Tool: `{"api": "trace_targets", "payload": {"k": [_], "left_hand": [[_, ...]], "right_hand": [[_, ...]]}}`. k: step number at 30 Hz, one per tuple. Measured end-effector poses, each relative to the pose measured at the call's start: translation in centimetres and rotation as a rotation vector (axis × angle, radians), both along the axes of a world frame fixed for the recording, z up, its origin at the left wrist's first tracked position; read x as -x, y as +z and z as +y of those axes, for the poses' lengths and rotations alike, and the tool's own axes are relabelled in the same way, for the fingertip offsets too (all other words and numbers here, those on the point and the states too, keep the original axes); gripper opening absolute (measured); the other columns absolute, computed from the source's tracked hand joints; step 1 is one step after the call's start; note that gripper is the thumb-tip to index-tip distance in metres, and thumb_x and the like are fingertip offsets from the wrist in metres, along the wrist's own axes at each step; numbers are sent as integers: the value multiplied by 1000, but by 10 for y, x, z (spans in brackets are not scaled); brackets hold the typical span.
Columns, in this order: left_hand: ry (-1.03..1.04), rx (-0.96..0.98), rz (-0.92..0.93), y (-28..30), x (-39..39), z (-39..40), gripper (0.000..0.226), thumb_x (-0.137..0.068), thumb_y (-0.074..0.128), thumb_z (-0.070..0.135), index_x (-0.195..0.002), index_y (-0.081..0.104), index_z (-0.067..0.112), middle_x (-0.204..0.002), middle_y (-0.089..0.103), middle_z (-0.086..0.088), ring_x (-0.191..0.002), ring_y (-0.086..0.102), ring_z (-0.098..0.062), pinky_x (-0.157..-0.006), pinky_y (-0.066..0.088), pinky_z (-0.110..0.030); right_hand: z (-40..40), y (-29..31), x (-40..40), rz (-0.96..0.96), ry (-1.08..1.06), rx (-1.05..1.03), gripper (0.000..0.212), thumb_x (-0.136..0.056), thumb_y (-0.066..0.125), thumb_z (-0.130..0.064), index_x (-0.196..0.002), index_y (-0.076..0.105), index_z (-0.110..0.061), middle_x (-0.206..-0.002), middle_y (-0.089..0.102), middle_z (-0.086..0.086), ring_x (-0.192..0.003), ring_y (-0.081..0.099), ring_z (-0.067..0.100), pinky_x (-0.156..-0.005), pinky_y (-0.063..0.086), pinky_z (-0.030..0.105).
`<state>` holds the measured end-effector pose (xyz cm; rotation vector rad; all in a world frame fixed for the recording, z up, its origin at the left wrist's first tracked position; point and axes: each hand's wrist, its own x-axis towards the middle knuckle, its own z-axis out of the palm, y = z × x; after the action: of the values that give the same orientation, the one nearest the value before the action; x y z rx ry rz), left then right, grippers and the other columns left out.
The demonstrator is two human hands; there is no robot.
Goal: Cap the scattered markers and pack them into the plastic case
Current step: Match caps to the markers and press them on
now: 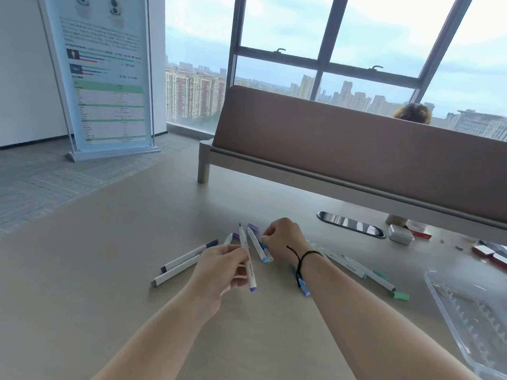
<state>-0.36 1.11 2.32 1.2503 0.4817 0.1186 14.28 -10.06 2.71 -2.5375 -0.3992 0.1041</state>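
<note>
Capping step, early in the task by my read. Left hand [222, 266], centre frame, pinches a white-barrelled marker with a bare dark tip and blue end cap [247, 259], tilted near upright above the beige tabletop [109, 256]. Right hand [282, 239], just right of it, has fingers curled down among loose markers near a small purple cap [253, 227]; cannot tell whether it actually holds anything. Next move likely calls for picking the matching cap and pressing it onto the bare tip.

More white markers lie left [186, 260] and right [356, 268] of the hands. Clear plastic case [466, 308] sits open at lower right, cut off by the frame edge; its contents are unclear. The right hand's fingertips are hidden.
</note>
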Motion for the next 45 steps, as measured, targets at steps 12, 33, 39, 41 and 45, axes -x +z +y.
{"api": "trace_targets", "payload": {"k": [12, 33, 39, 41, 45], "left_hand": [[-16, 25, 23, 1, -1, 3, 11, -88, 60, 4, -85, 70, 5, -71, 59, -11, -65, 58, -25, -72, 62, -48], [-648, -228, 42, 4, 28, -48, 17, -94, 61, 12, -98, 73, 1, -81, 68, -11, -70, 61, -16, -64, 51, -25], [-778, -387, -3, 8, 33, -48, 18, -94, 62, 13, -100, 74, 0, -81, 71, -10, -68, 61, -17, -60, 53, -24], [-824, -450, -18, 8, 35, -49, 16, -95, 63, 14, -99, 74, 3, -82, 72, -9, -66, 60, -17, -59, 52, -24], [-883, -535, -36, 7, 35, -51, 14, -94, 65, 20, -96, 76, 12, -85, 74, -7, -64, 57, -16, -59, 49, -26]], "right_hand": [[10, -3, -7, -86, 64, 233, 12, -81, 52, -4, -72, 60, -3, -69, 59, 13, -70, 56, 31, -54, 38, 25], [-157, -9, 139, 397, -296, -1197, 6, -92, 65, 0, -87, 67, -1, -76, 71, 21, -56, 65, 22, -58, 60, 32], [-151, -9, 143, 364, -280, -1211, 8, -90, 68, -1, -81, 70, -1, -76, 73, 19, -63, 69, 26, -66, 63, 33], [-151, -8, 143, 362, -288, -1258, 4, -89, 69, -1, -85, 70, 1, -77, 74, 20, -67, 70, 27, -69, 63, 34], [-150, -7, 145, 356, -279, -1288, 3, -88, 71, -2, -87, 70, 0, -80, 74, 22, -71, 71, 29, -74, 63, 38]]}}
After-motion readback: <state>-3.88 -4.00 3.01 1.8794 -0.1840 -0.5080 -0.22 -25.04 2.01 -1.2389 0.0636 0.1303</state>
